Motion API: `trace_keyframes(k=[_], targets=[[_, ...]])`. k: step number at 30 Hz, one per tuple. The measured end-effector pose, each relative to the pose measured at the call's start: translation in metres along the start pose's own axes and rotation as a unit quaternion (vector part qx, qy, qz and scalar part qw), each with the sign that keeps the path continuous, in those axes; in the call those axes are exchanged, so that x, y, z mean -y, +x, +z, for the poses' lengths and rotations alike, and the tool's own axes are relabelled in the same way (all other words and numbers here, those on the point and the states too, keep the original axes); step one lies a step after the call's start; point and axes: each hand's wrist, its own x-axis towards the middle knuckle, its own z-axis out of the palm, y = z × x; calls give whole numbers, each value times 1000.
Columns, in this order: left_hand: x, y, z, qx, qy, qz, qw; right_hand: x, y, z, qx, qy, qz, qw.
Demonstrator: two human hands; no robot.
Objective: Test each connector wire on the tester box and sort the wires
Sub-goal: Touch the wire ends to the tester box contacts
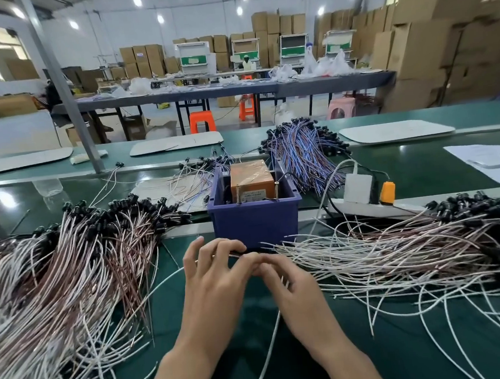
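Both hands are being held together on the bench (439, 360), just in front of the bin (255, 228), fingertips touching. A wire (265, 357) is being pinched at its far end by the curled fingers of the left hand (217, 276). It is also being gripped by the right hand (295, 288), whose fingers are being bent down over it. Its white length is being trailed from the bin's front toward the camera, between the wrists. Inside the bin, the tester (252, 180) is being housed upright. Left of the bin, a left pile (68, 265) of white and brown wires is being heaped, black connectors pointing away. Right of the bin, a right pile (399, 254) is being spread out, its bare ends pointing toward the hands. Behind the bin, a blue pile (303, 157) is being stacked. Just right of the bin, a strip (362, 208) is being occupied by a white adapter (358, 188) and an orange plug (387, 193).
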Motion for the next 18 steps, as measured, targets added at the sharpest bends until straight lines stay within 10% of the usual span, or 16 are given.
trace_keyframes(k=[5, 10, 14, 18], targets=[[-4, 2, -4, -20, -10, -18, 1000, 0, -2, 2, 6, -14, -27, 1000], [-18, 6, -12, -65, -140, -213, 965, -4, 0, 0, -61, 30, -5, 998], [-15, 12, -10, -19, -411, -470, 781, -7, 0, 1, -39, 26, -11, 999], [5, 20, -10, -48, -579, -544, 606, -11, 0, 3, 1, 10, -9, 1000]])
